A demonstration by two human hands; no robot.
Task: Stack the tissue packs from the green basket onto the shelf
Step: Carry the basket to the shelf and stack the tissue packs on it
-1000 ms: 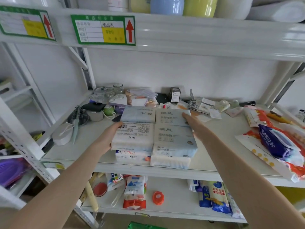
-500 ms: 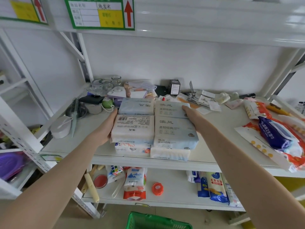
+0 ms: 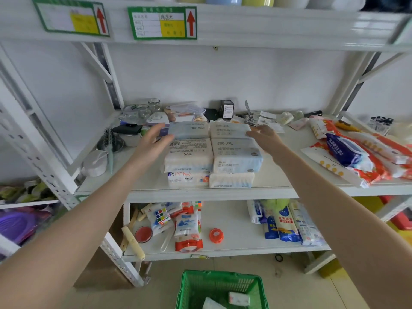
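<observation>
Several white and pale blue tissue packs (image 3: pixel 234 155) lie stacked two layers deep on the white middle shelf (image 3: pixel 274 175). My left hand (image 3: pixel 153 141) hovers just left of the stack, fingers spread, holding nothing. On the stack's right, my right hand (image 3: pixel 265 137) is also spread, near the rear pack (image 3: pixel 229 129) and a little off it. The green basket (image 3: pixel 196 286) stands on the floor below, with two small packs (image 3: pixel 238 298) visible inside it.
Glass jars (image 3: pixel 145 110), a hairbrush (image 3: pixel 110 141) and small clutter crowd the shelf's back and left. Red and blue snack bags (image 3: pixel 347 150) cover its right side. The lower shelf (image 3: pixel 234 248) holds packets, a cube puzzle and a red lid. Bowls sit above.
Both hands have come off the sides of the stack and spread apart. The view has tilted down, bringing more of the green basket into sight.
</observation>
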